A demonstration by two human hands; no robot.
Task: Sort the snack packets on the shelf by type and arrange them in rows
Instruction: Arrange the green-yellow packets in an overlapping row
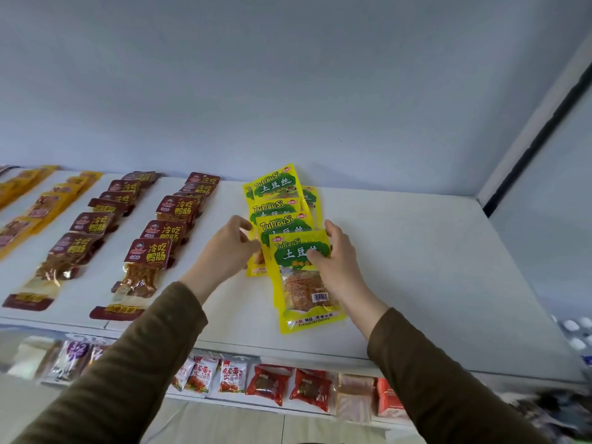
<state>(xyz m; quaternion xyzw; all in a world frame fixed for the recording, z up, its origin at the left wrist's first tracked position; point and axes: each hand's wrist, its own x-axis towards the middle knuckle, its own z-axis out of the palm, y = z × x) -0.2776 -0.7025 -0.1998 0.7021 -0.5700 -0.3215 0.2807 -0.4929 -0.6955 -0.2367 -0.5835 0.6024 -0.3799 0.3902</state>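
Observation:
A row of yellow-and-green packets (277, 200) overlaps front to back on the white top shelf (416, 267). The nearest yellow packet (304, 290) lies at the front of that row. My right hand (336, 256) grips its upper right edge, thumb on the green label. My left hand (229, 248) pinches the left edge of the yellow packets just behind it. To the left run two rows of dark red packets (160, 238), (86, 238).
Orange-yellow packets (48, 200) lie in rows at the far left. The lower shelf holds white-and-red packets (232, 376), red packets (288, 386) and pale ones. A wall stands behind the shelf. The right part of the top shelf is bare white surface.

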